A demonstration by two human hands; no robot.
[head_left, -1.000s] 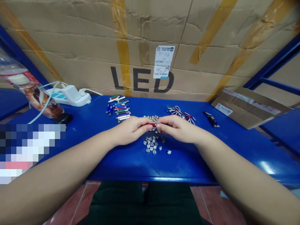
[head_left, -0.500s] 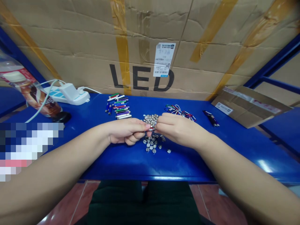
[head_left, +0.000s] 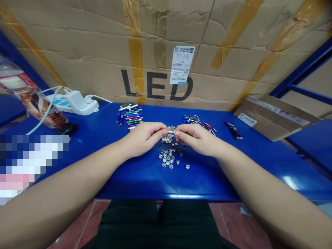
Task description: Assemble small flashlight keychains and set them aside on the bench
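Observation:
Pinched between both hands is a small silver-and-red metal tube (head_left: 171,132), lying level above the table. My left hand (head_left: 145,138) is closed, thumb and fingers on the tube's left end. The fingertips of my right hand (head_left: 195,138) are closed on its right end. Just below the tube sits a pile of button cells (head_left: 167,139), partly hidden by my hands. Nearer to me are several small slotted metal caps (head_left: 167,159), with one cap (head_left: 187,166) off to the right. Beyond my left hand lie several coloured metal tubes (head_left: 132,116).
Coloured carabiner clips (head_left: 198,122) and a dark bundle of tubes (head_left: 232,131) lie to the right, near a small carton (head_left: 275,116). At the left stand a drink bottle (head_left: 38,103) and a power strip (head_left: 86,109). A large cardboard box (head_left: 103,52) backs the blue table (head_left: 207,186).
Both hands have moved up and slightly apart, so more of the tube shows between my fingertips. The slotted caps are more in view. The piles stay where they were.

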